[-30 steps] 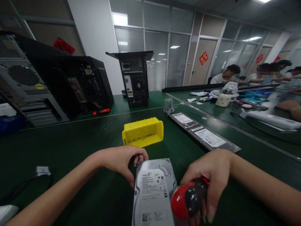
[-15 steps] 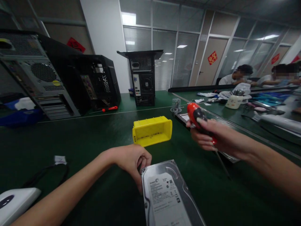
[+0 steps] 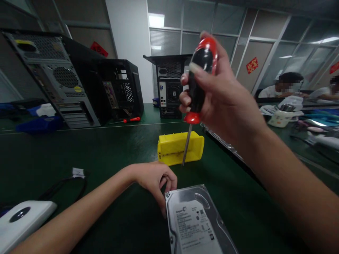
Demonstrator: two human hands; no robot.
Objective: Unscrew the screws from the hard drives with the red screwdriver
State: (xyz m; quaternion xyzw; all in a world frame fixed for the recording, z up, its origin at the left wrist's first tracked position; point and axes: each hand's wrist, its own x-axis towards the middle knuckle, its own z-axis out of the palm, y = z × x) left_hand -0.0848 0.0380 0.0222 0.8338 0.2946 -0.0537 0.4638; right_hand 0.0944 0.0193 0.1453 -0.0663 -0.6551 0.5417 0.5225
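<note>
Right hand (image 3: 221, 91): gripped a red-and-black screwdriver (image 3: 200, 74);
Left hand (image 3: 152, 180): curled half-open at the corner of a Seagate hard drive (image 3: 194, 222); hold was unclear;
Yellow bin (image 3: 172, 141): sat beyond

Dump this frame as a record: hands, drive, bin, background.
left_hand: left hand at the far left corner of the hard drive; grip unclear
right_hand: right hand gripping screwdriver, shaft down, tip clear of drive
drive: label up, near end out of frame
bin: yellow bin beyond drive, dark specks inside
background: three PC cases, red-handled tool
</note>
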